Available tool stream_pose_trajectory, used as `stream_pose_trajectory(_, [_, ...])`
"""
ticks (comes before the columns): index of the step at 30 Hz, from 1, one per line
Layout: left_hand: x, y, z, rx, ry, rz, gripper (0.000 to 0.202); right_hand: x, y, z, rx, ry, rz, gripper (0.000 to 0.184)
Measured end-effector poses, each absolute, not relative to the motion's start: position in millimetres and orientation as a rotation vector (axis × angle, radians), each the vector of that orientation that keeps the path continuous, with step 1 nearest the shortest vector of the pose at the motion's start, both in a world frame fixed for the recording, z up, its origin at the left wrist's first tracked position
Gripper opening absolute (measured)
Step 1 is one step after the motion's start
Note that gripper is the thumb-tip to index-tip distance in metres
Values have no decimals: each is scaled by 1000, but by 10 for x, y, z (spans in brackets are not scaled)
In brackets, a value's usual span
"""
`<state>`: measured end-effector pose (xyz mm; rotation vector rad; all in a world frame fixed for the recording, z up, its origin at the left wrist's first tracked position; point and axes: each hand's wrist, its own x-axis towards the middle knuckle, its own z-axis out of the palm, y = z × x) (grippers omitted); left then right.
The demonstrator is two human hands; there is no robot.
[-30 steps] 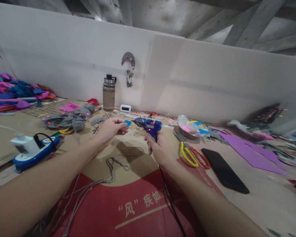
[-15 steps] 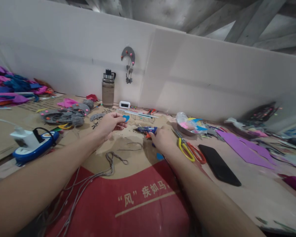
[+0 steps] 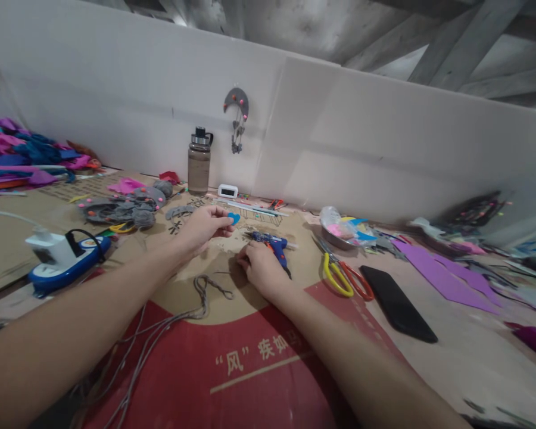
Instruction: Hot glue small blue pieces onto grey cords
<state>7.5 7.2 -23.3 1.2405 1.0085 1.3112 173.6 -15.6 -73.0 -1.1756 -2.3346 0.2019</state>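
Observation:
A small blue felt-like heart (image 3: 234,218) is pinched between the thumb and fingers of my left hand (image 3: 208,228), held above the cardboard. My right hand (image 3: 262,268) rests low over the board, its curled fingers closed on the free end of a thin grey cord (image 3: 223,273); the fingertips partly hide it. Just beyond that hand a blue glue gun (image 3: 274,244) lies on its side, untouched. More of the cord (image 3: 201,295) runs in loose strands toward the front left.
Scissors with yellow and red handles (image 3: 346,277) lie right, beside a black phone (image 3: 397,302). A metal bowl (image 3: 339,240) holds plastic and scraps. A bottle (image 3: 199,164) stands by the wall. At left are a blue power strip (image 3: 67,269) and grey felt pieces (image 3: 125,205).
My right hand has let go of the glue gun, now lying on the board, and moved left and nearer to the cord. My left hand still holds the heart, turned slightly.

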Motion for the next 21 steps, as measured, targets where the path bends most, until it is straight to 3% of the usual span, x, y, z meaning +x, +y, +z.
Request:
stream_pose_trajectory(4, [96, 57, -249, 1235, 999, 1286, 16, 1739, -194, -679, -1177, -2218, 184, 10])
stream_pose_trajectory(10, [153, 6, -261, 1281, 1041, 1237, 18, 1836, -260, -502, -1079, -1844, 535, 11])
stream_pose_trajectory(21, [264, -106, -296, 1403, 1015, 1098, 19, 1900, -305, -382, -1039, -1924, 233, 10])
